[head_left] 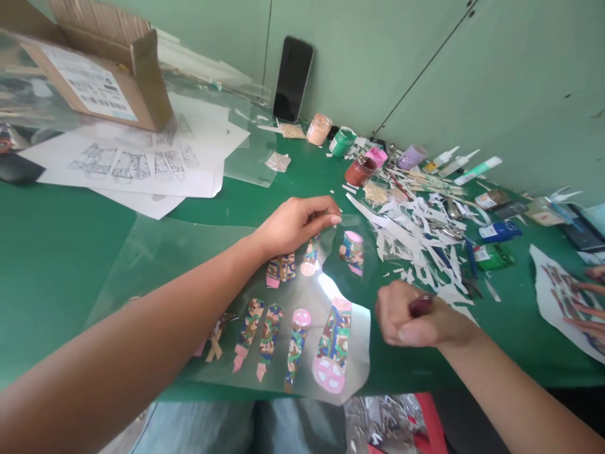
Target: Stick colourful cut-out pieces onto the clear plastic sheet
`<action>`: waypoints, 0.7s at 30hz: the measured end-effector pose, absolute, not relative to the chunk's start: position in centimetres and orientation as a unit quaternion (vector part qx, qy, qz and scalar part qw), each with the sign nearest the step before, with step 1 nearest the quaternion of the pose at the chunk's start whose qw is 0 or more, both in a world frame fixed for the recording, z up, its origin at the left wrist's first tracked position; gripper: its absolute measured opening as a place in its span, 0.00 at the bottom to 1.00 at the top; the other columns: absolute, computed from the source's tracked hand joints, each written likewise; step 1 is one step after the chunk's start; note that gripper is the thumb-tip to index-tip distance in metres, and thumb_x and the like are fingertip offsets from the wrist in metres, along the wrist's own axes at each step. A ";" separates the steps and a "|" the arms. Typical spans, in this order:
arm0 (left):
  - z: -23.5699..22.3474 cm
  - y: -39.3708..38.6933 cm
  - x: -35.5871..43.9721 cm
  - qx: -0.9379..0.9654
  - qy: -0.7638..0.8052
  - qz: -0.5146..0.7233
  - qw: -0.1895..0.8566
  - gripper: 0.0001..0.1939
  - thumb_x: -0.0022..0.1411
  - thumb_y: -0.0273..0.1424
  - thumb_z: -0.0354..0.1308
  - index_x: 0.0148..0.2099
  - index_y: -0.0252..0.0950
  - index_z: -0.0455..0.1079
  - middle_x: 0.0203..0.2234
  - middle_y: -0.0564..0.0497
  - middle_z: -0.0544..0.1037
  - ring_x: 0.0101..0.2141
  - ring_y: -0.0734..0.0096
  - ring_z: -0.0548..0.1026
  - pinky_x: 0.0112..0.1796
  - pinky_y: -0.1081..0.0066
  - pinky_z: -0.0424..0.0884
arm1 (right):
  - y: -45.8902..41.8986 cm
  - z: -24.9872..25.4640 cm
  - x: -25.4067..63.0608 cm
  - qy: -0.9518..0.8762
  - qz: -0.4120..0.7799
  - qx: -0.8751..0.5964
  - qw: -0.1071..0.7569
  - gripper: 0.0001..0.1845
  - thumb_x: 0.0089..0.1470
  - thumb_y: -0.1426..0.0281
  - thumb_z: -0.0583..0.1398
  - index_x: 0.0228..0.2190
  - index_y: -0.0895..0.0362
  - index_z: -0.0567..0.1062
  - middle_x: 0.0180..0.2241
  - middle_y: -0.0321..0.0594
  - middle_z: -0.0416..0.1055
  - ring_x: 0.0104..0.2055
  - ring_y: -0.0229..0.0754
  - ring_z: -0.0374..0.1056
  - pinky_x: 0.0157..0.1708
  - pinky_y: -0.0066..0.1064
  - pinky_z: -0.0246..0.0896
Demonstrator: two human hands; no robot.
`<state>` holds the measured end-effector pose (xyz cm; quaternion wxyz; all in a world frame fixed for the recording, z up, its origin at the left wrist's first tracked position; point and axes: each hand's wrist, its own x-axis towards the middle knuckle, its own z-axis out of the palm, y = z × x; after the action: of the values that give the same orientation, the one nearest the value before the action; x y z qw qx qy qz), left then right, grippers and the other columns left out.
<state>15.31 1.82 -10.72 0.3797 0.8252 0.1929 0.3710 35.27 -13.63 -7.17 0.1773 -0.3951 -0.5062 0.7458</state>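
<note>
A clear plastic sheet lies near the table's front edge, carrying several camouflage-patterned cutouts with pink ends. One large camouflage cutout is at its right side, where the sheet bends and shines. My left hand reaches over the sheet, thumb and fingers pinched on its far part. Just right of the sheet, my right hand is closed in a fist around a dark red handle; the rest of that tool is hidden. A smaller camouflage piece lies between the hands, farther back.
White paper scraps cover the right side, near a brown paint jar and a green paint jar. A phone leans on the wall. Printed sheets and a cardboard box are back left. Another person's hand is at right.
</note>
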 end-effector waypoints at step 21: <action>-9.9 1.2 15.1 0.872 0.196 0.297 0.338 0.17 0.69 0.42 0.47 0.49 0.39 0.72 0.26 0.56 0.75 0.26 0.75 0.70 0.32 0.74 0.64 | -12.9 -9.4 34.7 -0.513 0.194 -0.710 0.441 0.18 0.50 0.54 0.63 0.25 0.57 0.73 0.16 0.27 0.55 0.19 0.32 0.52 0.19 0.26 0.46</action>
<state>15.07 1.24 -9.94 0.3376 0.8715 0.1963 0.2966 34.72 -12.86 -9.39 0.4413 -0.7103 -0.5131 0.1936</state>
